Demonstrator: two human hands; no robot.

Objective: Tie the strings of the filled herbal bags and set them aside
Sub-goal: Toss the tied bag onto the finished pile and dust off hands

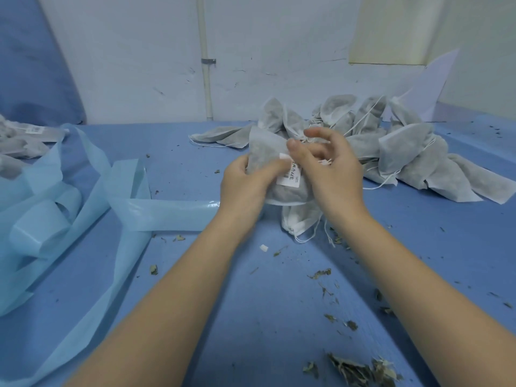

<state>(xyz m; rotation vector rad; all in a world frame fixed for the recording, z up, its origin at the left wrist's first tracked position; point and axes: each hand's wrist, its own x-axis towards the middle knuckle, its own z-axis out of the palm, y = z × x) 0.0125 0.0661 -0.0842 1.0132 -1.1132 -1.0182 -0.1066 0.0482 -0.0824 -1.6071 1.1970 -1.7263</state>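
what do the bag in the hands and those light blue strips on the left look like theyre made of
The bag looks like thin non-woven or filter-type fabric: matte, softly creased, with dark contents showing faintly through. It carries a white paper-like label. The light blue strips look like a smooth film or coated backing: they curl in loops and show a slight sheen. Neither can be confirmed by sight.

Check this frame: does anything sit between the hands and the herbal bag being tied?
No. The left hand grips the labelled bag directly, and the right hand is on it at the string end, fingers curled. Nothing visible comes between them. A second bag lies underneath, and the pile of bags sits behind, neither blocking the hold.
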